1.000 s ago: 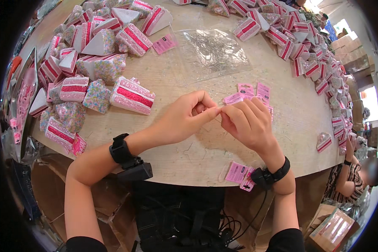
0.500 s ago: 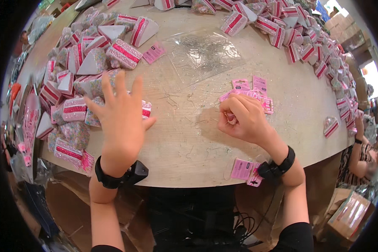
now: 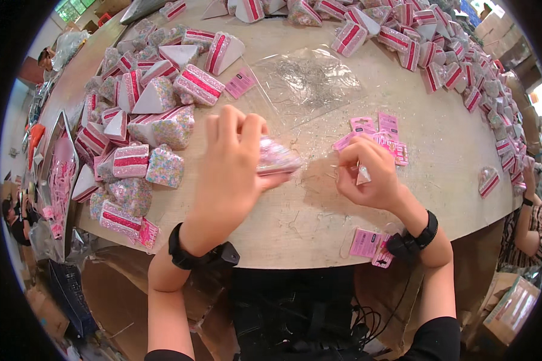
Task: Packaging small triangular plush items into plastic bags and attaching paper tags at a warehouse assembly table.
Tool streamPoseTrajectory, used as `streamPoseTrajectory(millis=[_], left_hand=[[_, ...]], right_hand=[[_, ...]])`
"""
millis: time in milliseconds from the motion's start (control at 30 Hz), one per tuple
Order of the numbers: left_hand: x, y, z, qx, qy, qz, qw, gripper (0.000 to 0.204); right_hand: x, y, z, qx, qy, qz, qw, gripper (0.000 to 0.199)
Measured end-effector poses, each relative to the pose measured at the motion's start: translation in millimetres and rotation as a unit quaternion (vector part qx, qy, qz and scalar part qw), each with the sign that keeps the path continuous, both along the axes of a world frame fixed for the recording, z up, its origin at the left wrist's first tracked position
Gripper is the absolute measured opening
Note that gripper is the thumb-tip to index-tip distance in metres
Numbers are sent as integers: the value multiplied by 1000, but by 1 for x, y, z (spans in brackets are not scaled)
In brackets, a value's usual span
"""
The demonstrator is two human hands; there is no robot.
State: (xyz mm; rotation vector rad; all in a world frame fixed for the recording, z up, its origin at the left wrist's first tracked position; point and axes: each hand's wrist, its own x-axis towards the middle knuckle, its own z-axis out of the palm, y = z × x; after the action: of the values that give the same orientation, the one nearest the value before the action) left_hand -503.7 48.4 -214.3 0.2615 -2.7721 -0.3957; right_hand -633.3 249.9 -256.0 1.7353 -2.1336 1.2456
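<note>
In the head view, my left hand (image 3: 226, 171) holds a pink, glittery cake-slice ornament (image 3: 278, 157) just above the surface (image 3: 319, 243), on the side toward my right hand (image 3: 370, 175). It's blurred, but I judge it light and fairly firm, its glitter gritty and apt to shed, so I'd hold it across the broad sides. My left grip is spread only to its width, thumb along the near edge. My right grip is curled, pressed around a small pale piece (image 3: 363, 175) I cannot identify.
</note>
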Motion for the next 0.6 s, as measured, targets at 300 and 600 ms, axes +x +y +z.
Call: streamPoseTrajectory(millis=[300, 600], left_hand=[[-7, 31, -49, 195, 92, -145, 966, 72], [-10, 26, -56, 226, 67, -174, 956, 63]], right_hand=[[6, 2, -2, -36, -113, 11, 993, 18], [17, -3, 1, -13, -58, 29, 998, 18]])
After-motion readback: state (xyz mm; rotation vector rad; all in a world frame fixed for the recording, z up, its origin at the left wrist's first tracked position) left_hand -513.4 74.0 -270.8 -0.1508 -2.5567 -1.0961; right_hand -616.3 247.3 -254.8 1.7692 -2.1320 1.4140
